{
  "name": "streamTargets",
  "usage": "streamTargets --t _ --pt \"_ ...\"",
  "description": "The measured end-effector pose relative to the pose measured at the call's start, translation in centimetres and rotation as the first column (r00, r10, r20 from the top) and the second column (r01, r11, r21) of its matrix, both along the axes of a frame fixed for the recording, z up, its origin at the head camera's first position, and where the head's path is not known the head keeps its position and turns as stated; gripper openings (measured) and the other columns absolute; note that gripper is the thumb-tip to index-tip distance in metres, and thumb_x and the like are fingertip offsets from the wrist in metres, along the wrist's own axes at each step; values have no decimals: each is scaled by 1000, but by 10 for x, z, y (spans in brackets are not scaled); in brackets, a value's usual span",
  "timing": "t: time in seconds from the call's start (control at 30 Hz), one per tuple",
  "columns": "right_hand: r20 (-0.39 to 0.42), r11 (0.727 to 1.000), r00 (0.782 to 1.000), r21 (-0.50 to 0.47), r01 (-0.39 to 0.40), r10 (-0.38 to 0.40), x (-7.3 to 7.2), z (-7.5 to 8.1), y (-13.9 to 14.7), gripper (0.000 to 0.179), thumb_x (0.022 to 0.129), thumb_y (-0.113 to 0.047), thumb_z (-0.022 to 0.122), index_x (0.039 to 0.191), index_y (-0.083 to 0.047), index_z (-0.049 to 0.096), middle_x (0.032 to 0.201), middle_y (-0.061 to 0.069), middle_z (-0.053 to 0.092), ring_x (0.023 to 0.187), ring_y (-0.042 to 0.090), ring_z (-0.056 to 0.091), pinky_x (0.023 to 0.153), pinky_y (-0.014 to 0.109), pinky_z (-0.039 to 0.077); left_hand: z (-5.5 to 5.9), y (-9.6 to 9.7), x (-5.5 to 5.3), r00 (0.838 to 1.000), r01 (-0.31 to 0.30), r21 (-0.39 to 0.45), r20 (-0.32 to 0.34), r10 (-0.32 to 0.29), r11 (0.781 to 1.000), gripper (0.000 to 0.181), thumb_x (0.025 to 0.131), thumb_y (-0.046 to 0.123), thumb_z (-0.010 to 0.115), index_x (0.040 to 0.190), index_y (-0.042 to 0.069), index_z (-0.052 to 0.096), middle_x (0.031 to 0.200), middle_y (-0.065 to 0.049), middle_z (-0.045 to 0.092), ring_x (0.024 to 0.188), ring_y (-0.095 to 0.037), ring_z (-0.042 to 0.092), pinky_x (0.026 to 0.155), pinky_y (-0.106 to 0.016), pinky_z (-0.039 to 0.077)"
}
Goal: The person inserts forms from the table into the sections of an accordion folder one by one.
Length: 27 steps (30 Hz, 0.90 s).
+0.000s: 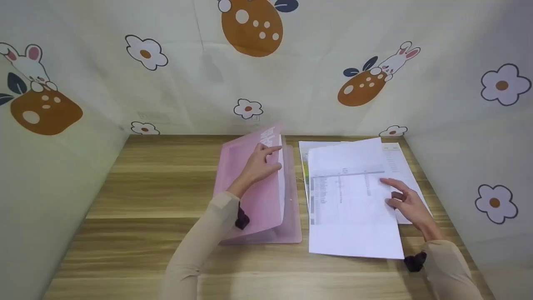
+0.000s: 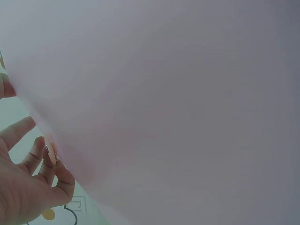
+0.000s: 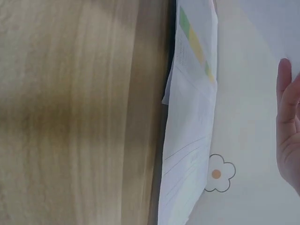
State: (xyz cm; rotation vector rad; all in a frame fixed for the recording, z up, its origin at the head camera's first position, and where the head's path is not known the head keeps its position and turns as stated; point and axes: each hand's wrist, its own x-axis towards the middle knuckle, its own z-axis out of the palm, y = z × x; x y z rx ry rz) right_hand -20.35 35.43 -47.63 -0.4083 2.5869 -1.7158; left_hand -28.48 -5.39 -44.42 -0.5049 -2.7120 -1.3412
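A translucent pink folder [image 1: 250, 183] lies on the table with its cover partly raised, white paper showing inside its right edge. My left hand [image 1: 260, 164] holds that cover near its upper right edge. The cover's pale pink surface [image 2: 178, 112] fills most of the left wrist view, and bent fingers of the left hand [image 2: 35, 183] meet its edge. To the right, my right hand [image 1: 412, 208] grips the right edge of a white printed sheet [image 1: 354, 216], tilted above other papers. In the right wrist view, the right hand [image 3: 290, 126] appears only partly, at the sheet's edge.
Beneath the raised sheet lie more printed papers [image 1: 399, 166], one with a green and yellow strip [image 3: 192, 35]. They rest on the wood-grain table [image 1: 137, 208]. A patterned cloth [image 1: 179, 83] with flowers and rabbits encloses the back and sides.
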Motion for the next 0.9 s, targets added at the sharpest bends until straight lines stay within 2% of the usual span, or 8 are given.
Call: streamTargets --t 0.17,0.4,0.63,0.77,0.9 --pt "-36 999 999 -47 20 -22 -1 5 -2 47 79 14 49 125 4 45 125 10 39 75 15 52 58 21 43 0 0 -1 1000 4 0 -4 -4 1000 51 70 16 59 121 13 55 93 -7 40 72 -16 38 61 -27 33" --pt "-64 983 996 -179 46 -58 -2 11 -4 48 77 19 48 124 8 44 124 9 40 69 11 50 55 18 41 -1 0 -1 1000 7 -2 -11 -8 1000 51 70 16 59 121 12 56 93 -7 40 72 -17 38 62 -28 33" --pt "-62 955 993 -286 76 -98 -2 16 -6 48 78 18 48 125 8 43 122 9 42 70 10 53 55 19 42 0 0 0 1000 1 -6 1 -1 1000 52 69 16 60 121 12 55 93 -6 40 73 -16 39 62 -27 34" --pt "-50 947 991 -304 102 -123 -2 18 -5 48 80 15 49 126 5 42 120 6 44 73 10 53 57 19 43 0 0 0 1000 -1 -2 1 1 1000 52 69 15 60 121 12 55 93 -6 40 73 -16 38 62 -27 34" --pt "-34 928 987 -347 136 -157 -1 20 -5 50 80 16 48 127 2 43 121 4 43 76 10 53 59 18 43 0 0 1 1000 0 9 3 0 1000 53 68 14 59 121 12 55 93 -6 39 70 -15 37 60 -26 33"
